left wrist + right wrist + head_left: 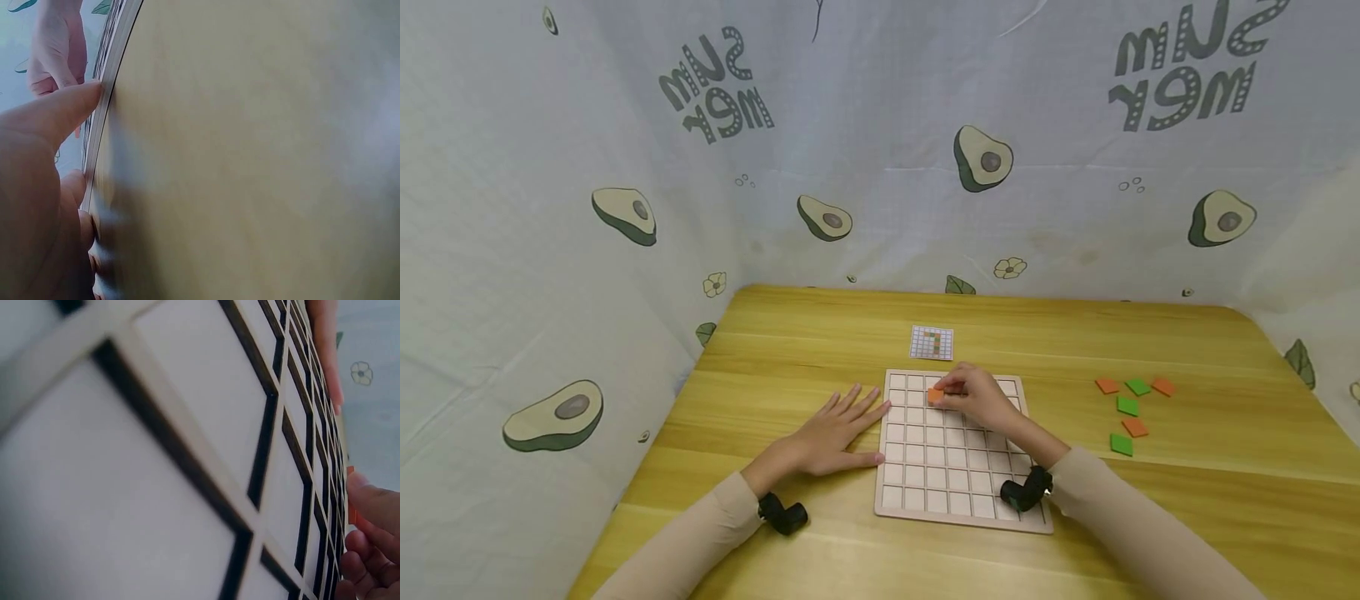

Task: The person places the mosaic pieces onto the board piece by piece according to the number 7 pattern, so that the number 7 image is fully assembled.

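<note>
Pinches 1 orange tile point(936, 396) between thumb and fingers of the right hand point(985, 400), at the far left part of the grid board point(936, 457); cannot tell whether touching its surface. Rests the left hand point(831, 437) on the counter point(820, 342) with fingers spread, touching the board's left edge. Has a small patterned card point(932, 342) just beyond the far edge, plus 3 loose orange tiles point(1135, 427) and 3 green tiles point(1127, 406) off to the right.

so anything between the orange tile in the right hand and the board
Nothing visible: the right hand holds the orange tile on or just over the board; the left hand is at its left edge.
</note>
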Demonstrator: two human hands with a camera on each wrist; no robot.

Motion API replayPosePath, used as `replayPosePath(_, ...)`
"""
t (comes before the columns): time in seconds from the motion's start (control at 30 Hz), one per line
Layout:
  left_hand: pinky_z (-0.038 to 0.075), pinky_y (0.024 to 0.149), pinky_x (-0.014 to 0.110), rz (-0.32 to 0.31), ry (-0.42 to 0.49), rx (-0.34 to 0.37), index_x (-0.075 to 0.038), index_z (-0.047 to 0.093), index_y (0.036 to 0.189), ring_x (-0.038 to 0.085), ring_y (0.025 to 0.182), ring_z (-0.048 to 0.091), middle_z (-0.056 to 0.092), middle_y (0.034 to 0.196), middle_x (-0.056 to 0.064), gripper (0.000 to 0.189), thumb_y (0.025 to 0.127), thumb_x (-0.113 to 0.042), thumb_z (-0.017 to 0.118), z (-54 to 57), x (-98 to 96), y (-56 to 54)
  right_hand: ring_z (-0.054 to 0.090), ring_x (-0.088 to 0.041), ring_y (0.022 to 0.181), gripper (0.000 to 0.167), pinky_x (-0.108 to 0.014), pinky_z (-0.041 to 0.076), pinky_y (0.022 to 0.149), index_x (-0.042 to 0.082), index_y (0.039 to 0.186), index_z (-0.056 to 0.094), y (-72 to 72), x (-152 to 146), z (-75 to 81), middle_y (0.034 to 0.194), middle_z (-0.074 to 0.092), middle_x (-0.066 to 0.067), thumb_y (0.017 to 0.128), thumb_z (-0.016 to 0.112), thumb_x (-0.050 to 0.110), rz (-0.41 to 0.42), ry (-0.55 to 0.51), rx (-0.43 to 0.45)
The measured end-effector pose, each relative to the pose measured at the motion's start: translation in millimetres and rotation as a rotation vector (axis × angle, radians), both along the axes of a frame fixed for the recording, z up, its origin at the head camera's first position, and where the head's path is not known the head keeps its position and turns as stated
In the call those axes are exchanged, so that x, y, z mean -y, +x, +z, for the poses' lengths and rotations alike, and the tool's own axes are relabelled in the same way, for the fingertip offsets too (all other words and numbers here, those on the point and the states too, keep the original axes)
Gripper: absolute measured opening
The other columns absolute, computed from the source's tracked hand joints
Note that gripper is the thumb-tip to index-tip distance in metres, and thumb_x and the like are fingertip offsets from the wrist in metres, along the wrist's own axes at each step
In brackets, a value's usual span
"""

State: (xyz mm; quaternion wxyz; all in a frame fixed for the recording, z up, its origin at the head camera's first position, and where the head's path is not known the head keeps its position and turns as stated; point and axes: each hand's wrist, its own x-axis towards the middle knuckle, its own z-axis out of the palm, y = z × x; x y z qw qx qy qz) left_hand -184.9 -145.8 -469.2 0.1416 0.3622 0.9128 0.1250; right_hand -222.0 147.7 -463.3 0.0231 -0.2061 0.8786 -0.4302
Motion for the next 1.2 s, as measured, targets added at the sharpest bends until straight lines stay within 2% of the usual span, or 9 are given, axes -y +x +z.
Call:
replayPosePath(0.57, -0.001, 0.119, 0.053, -0.009, 0.005, -0.003, -0.025, 0.011, 0.162, 0.031, 0.151, -0.006, -0.001, 0.167, 0.003, 0.081, 0.099, -0.066, 0.040, 0.6, -0.1, -0.2, 0.051, -0.018, 0.073, 0.020, -0.028, 0.043, 0.063, -0.003, 0.097, 0.076, -0.7, 3, -0.5, 0.085, 0.062, -0.007, 0.081, 0.083, 0.005, -0.020, 0.029, 0.035)
replayPosePath(0.77, 0.001, 0.119, 0.054, -0.013, 0.003, -0.004, -0.024, 0.011, 0.162, 0.032, 0.151, -0.004, 0.000, 0.167, 0.004, 0.081, 0.099, -0.065, 0.041, -0.6, 0.1, 0.4, 0.055, -0.018, 0.077, 0.023, -0.028, 0.047, 0.066, -0.002, 0.100, 0.076, -1.2, -1, -1.4, 0.088, 0.064, -0.007, 0.080, 0.084, 0.007, -0.021, -0.003, 0.063)
replayPosePath(0.93, 0.002, 0.119, 0.056, -0.016, 0.018, 0.000, -0.022, 0.014, 0.162, 0.034, 0.151, -0.003, 0.002, 0.167, 0.006, 0.081, 0.099, -0.064, 0.042, 0.8, 0.1, 1.2, 0.056, -0.020, 0.082, 0.026, -0.025, 0.048, 0.067, -0.002, 0.105, 0.075, -0.1, -13, 4.3, 0.093, 0.065, -0.009, 0.083, 0.082, 0.008, 0.000, -0.075, 0.077)
replayPosePath(1.2, 0.002, 0.118, 0.058, -0.026, 0.037, -0.009, -0.021, 0.014, 0.162, 0.035, 0.151, -0.002, 0.004, 0.167, 0.008, 0.080, 0.100, -0.062, 0.042, 2.2, -0.2, 2.0, 0.052, -0.017, 0.081, 0.027, -0.025, 0.043, 0.065, -0.004, 0.108, 0.074, 8.2, -40, 22.2, 0.092, 0.065, -0.012, 0.086, 0.079, 0.009, 0.007, -0.122, 0.026)
